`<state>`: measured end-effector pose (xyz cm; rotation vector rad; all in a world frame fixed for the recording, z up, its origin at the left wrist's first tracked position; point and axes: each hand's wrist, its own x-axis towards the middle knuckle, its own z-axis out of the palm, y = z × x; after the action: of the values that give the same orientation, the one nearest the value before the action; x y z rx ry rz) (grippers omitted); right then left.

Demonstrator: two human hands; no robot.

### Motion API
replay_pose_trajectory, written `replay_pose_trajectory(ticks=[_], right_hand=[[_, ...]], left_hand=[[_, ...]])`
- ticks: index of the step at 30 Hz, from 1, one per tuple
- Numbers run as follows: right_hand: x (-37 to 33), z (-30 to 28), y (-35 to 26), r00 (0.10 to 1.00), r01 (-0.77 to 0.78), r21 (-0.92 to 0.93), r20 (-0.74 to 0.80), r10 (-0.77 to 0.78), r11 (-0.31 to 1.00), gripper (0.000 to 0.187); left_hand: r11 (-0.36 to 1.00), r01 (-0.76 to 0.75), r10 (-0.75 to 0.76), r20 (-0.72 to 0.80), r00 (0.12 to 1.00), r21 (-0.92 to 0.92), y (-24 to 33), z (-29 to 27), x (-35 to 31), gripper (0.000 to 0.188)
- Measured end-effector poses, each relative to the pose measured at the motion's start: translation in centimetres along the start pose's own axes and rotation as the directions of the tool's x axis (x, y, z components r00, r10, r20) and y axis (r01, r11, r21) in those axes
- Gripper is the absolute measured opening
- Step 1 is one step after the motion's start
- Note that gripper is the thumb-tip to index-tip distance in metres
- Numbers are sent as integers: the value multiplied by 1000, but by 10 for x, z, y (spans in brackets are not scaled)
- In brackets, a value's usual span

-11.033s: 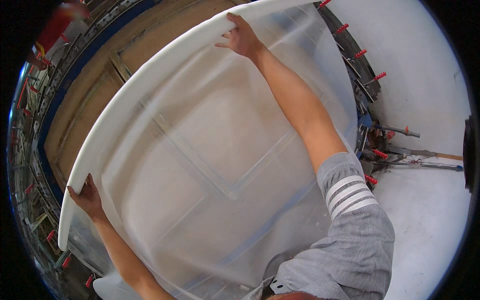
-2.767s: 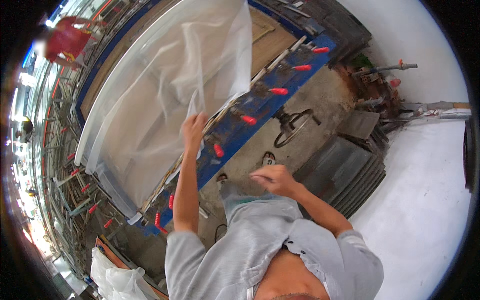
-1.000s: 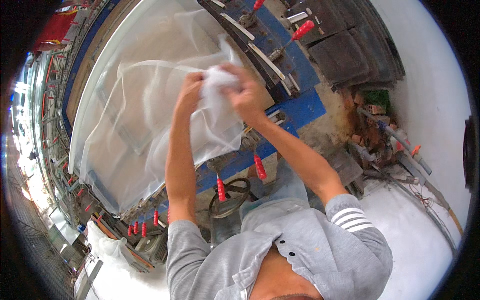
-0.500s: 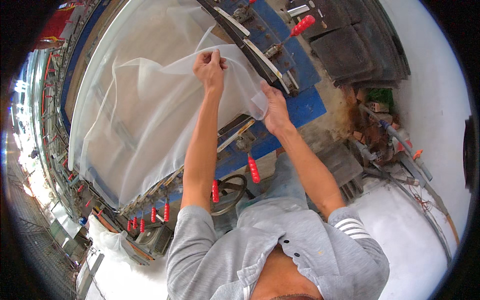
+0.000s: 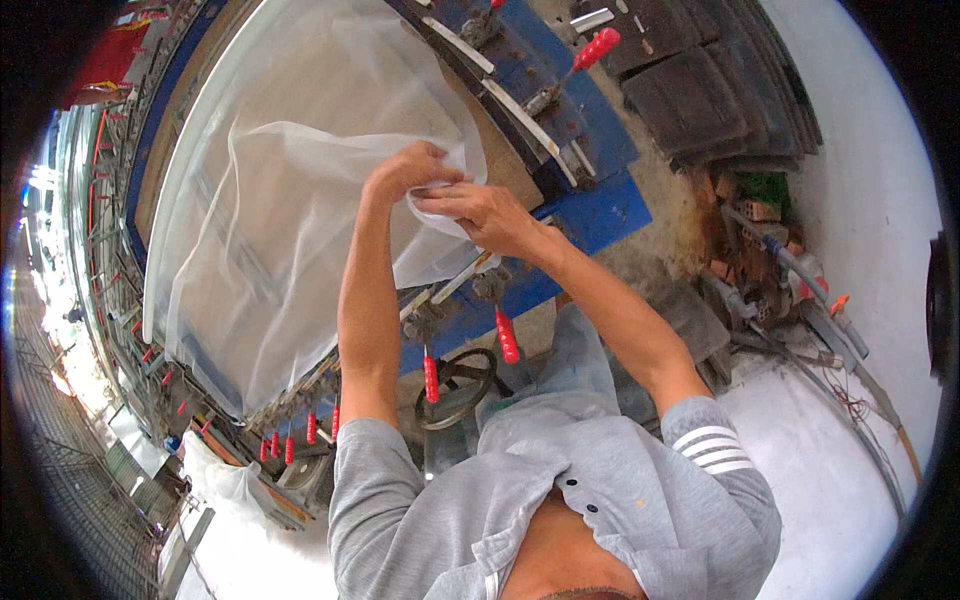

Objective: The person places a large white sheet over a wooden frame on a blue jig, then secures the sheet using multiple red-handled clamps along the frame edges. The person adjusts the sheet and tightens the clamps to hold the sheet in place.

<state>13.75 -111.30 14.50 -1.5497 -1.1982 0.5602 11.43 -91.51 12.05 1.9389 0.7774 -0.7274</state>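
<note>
A large sheer white mesh sheet (image 5: 290, 230) lies in loose folds over a frame on a blue machine bed. Near its right corner my left hand (image 5: 412, 170) is closed on the gathered mesh, the fingertips partly hidden behind the other hand. My right hand (image 5: 490, 215) meets it there, its fingers pressed together on the same bunched cloth. A toggle clamp with a red grip (image 5: 507, 335) stands just below my right hand, and another red-handled clamp (image 5: 597, 50) is fixed along the far right edge.
A black handwheel (image 5: 457, 388) sits between my body and the bed. Dark flat sheets (image 5: 700, 100) are stacked at the upper right. Pipes (image 5: 790, 265) and bricks lie against the white wall. More red clamp grips (image 5: 290, 449) line the near left edge.
My right hand has moved left from the mesh's corner to meet my left hand, carrying the cloth edge along. The right corner of the bed is now uncovered.
</note>
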Motion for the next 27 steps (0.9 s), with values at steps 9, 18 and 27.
replay_pose_trajectory(ticks=[9, 18, 27], right_hand=[[-23, -2, 48, 359, -369, 799, -349, 865, 475, 11], [-68, -58, 83, 235, -480, 674, -517, 823, 561, 14], [-98, -70, 102, 412, -792, 119, -619, 669, 599, 20]], left_hand=[[256, -406, -110, -444, 889, -877, 14, 3, 55, 20], [535, -496, 154, -499, 853, -684, 0, 26, 36, 20], [991, -130, 123, -352, 928, 2, -86, 81, -98, 24]])
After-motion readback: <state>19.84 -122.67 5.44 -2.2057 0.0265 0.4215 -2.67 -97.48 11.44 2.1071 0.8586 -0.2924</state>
